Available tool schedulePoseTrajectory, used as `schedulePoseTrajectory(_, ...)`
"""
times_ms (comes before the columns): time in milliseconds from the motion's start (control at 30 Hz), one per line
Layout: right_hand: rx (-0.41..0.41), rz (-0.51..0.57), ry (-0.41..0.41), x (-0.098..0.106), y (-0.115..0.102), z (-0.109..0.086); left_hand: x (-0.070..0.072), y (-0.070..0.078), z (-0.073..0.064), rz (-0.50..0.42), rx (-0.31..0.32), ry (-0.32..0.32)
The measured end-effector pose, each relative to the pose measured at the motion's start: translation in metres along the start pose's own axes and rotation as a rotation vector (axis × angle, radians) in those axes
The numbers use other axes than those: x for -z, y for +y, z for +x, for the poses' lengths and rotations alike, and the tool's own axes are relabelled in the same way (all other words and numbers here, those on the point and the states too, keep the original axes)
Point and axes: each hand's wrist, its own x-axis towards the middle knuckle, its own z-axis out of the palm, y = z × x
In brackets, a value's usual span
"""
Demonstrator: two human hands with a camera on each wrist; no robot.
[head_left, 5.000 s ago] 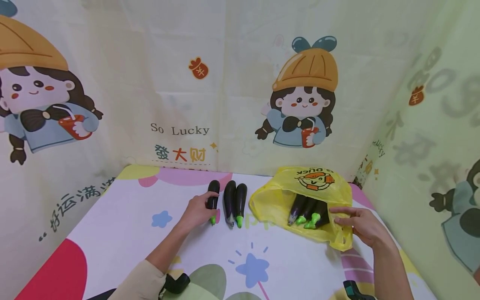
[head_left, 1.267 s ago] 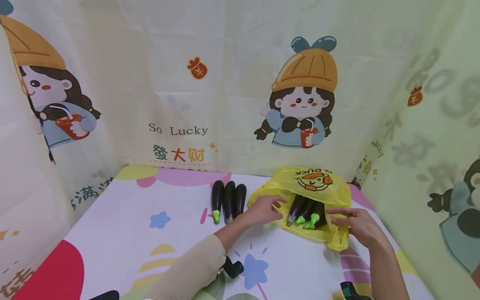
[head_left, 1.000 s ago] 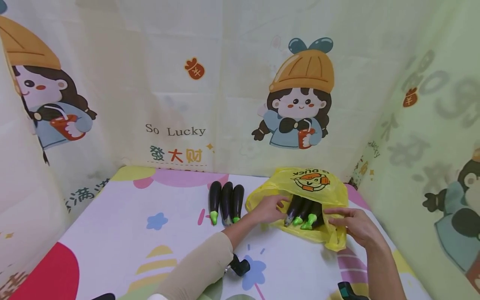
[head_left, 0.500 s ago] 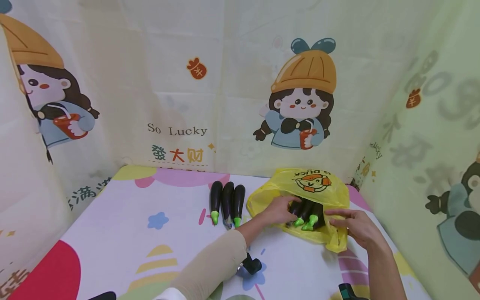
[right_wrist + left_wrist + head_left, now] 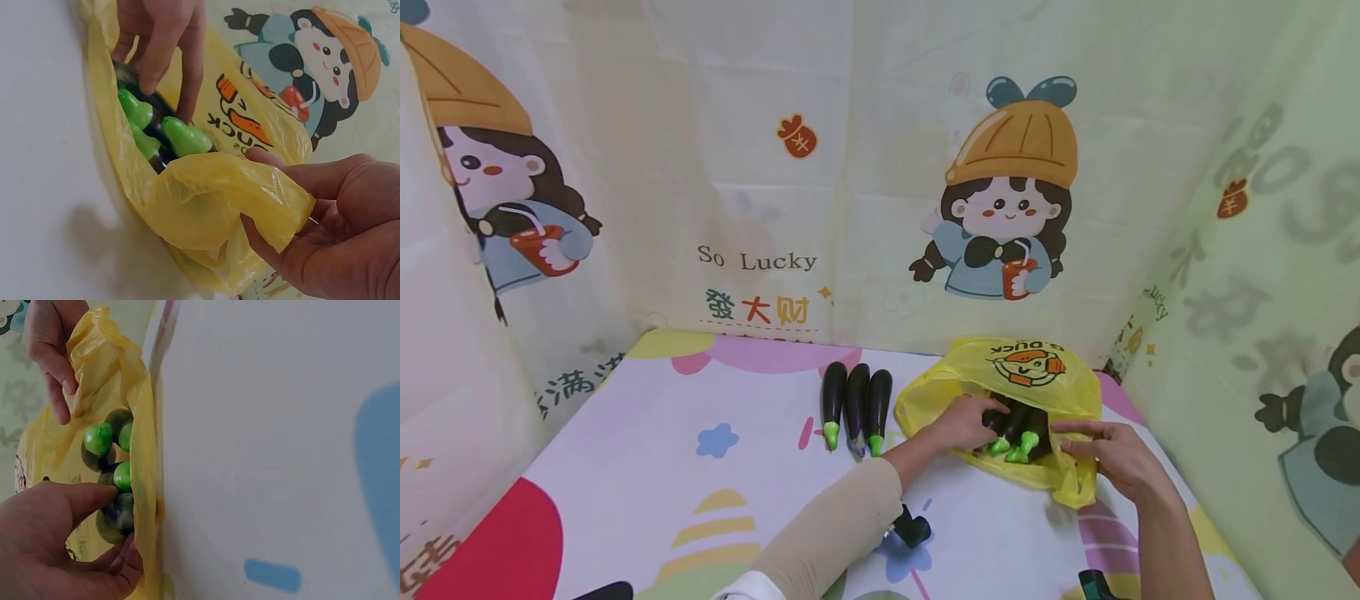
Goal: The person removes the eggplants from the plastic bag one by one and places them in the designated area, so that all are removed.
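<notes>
A yellow plastic bag (image 5: pixel 1075 375) with a duck print lies on the table, its mouth toward me. Several dark eggplants (image 5: pixel 1036 421) with green stem ends are inside. My left hand (image 5: pixel 966 423) reaches into the mouth, thumb and fingers around the leftmost eggplant (image 5: pixel 114 525), as the left wrist view shows. At the opening's right side, my right hand (image 5: pixel 1116 454) pinches the bag's edge between thumb and fingers, holding it up. Left of the bag, three eggplants lie side by side: one at the left (image 5: pixel 832 396), one in the middle (image 5: pixel 857 404), one at the right (image 5: pixel 878 408).
A printed cloth covers the table (image 5: pixel 647 467), with stars and coloured shapes. Behind it hangs a pale wall cloth (image 5: pixel 880 208) with cartoon figures; more cloth stands at the left and right sides.
My left hand laid an eggplant at the left of the row, moved right to the bag, then went into its mouth onto the leftmost eggplant. My right hand stayed at the bag's edge.
</notes>
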Motion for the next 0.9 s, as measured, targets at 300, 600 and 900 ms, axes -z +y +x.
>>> schedulePoseTrajectory(300, -0.011, -0.001, 0.005, 0.001, 0.002, 0.001, -0.001, 0.002, 0.002, -0.025, 0.039, -0.001)
schedulePoseTrajectory(600, -0.014, -0.02, 0.009, 0.001, 0.0, 0.001, 0.004, 0.005, -0.001, -0.081, 0.077, 0.017)
schedulePoseTrajectory(900, -0.017, -0.023, 0.006, 0.0, 0.001, 0.002, 0.01, 0.002, -0.004, -0.08, 0.077, 0.021)
